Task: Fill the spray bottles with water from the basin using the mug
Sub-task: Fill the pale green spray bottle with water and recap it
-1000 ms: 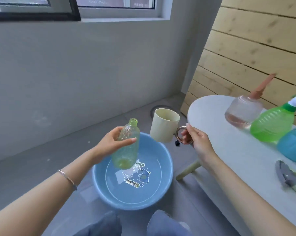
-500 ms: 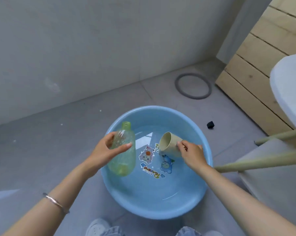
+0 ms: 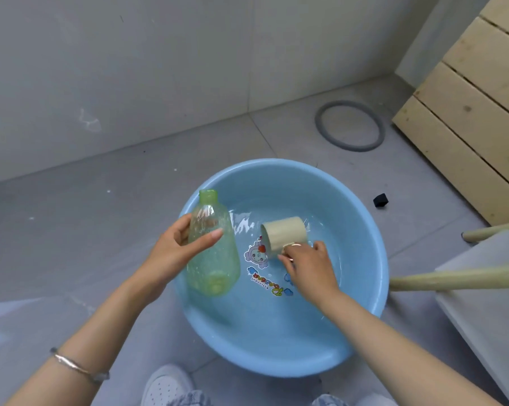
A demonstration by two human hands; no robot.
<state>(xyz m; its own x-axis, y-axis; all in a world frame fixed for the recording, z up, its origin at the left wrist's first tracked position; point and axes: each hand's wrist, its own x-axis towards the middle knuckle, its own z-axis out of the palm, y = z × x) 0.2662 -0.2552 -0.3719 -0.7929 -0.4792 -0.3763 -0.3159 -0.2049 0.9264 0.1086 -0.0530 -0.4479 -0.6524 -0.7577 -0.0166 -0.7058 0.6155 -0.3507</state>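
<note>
1. The blue basin (image 3: pixel 361 230) sits on the grey tiled floor, with shallow water in it and a cartoon sticker (image 3: pixel 259 254) showing on its bottom.
2. The left hand (image 3: pixel 177 253) is wrapped around the green spray bottle (image 3: pixel 212 250), thumb across its front and fingers behind. The bottle has no cap on and stands nearly upright, neck tipped a little away from the person.
3. That bottle hangs over the basin's left rim, above the water and not in it. Droplets cling to its inside, and I can't tell whether any water has pooled at its base.
4. The right hand (image 3: pixel 309 265) is closed on the metal handle of the cream mug (image 3: pixel 285 231), down inside the basin near its middle.
5. The mug lies on its side, its mouth facing the bottle and dipped into the water just above the sticker. Ripples show around it.
6. Mug and bottle are near each other but do not touch.
7. A silver bangle (image 3: pixel 77 367) circles the left wrist, on the near-left side of the basin.
8. Beyond the basin, toward the far wall, a grey ring (image 3: pixel 320 127) lies flat on the floor.
9. To the basin's right there is a small black object (image 3: pixel 380 200) on the tiles, then pale wooden planks (image 3: pixel 467 112).
10. Two wooden table legs (image 3: pixel 452 281) reach toward the basin's right rim.
</note>
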